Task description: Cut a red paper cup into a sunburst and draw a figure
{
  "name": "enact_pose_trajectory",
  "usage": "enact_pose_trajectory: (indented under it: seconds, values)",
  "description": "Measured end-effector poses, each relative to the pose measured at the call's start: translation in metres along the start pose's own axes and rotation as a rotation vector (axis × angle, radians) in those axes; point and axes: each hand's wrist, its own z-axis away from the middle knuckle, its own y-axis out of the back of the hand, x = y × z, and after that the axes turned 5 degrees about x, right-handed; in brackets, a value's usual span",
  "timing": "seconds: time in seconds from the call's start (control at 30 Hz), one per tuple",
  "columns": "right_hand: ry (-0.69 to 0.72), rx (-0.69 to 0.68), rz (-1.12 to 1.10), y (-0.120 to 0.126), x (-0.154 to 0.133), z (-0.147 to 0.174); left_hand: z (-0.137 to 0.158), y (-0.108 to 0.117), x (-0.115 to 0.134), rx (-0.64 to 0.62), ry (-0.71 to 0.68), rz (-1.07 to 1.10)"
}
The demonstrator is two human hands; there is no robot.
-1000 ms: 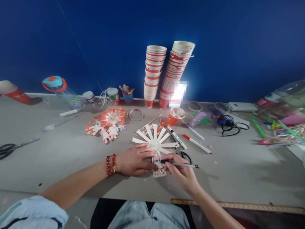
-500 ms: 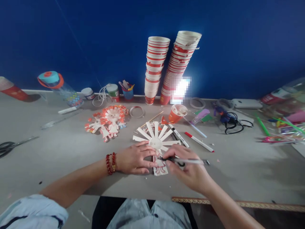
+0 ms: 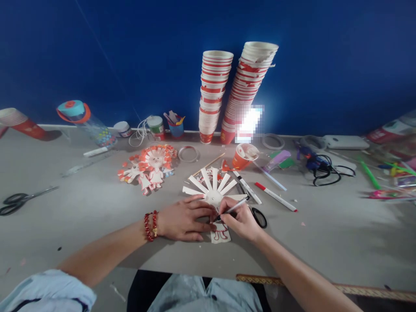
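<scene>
My left hand [image 3: 185, 219] lies flat with its fingers spread over the left edge of a cut white paper cup piece [image 3: 213, 198], whose strips fan out like rays. Below the round centre, a figure in a dress is drawn in red on the paper tab [image 3: 221, 236]. A slim pen [image 3: 236, 205] is pinched in my right hand [image 3: 242, 222], its dark tip at the upper part of the drawn figure. Black scissor handles [image 3: 259, 217] show just right of my right hand; the blades are hidden.
Two tall paper cup stacks [image 3: 212, 95] lean at the blue wall. Finished-looking paper figures [image 3: 155, 167] lie left. Markers [image 3: 276, 197], a red cup [image 3: 243, 157] with scraps, and a tape roll [image 3: 188, 154] surround the work. More scissors [image 3: 27, 199] lie far left.
My right hand has drawn in closer to the paper, and the pen has turned from nearly level to slanting up to the right. The scissor handles beside it now show more. My left hand stays flat.
</scene>
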Motion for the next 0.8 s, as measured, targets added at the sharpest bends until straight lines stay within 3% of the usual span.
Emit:
enact_pose_trajectory:
  seconds: [0.23, 0.8]
  values:
    - [0.043, -0.018, 0.107, 0.0001, 0.0007, -0.0026, 0.0012, -0.0021, -0.0016, 0.001, -0.003, 0.012]
    - [0.039, -0.033, 0.131, -0.0006, -0.0059, -0.0028, 0.0016, -0.0027, -0.0033, 0.016, 0.002, 0.054]
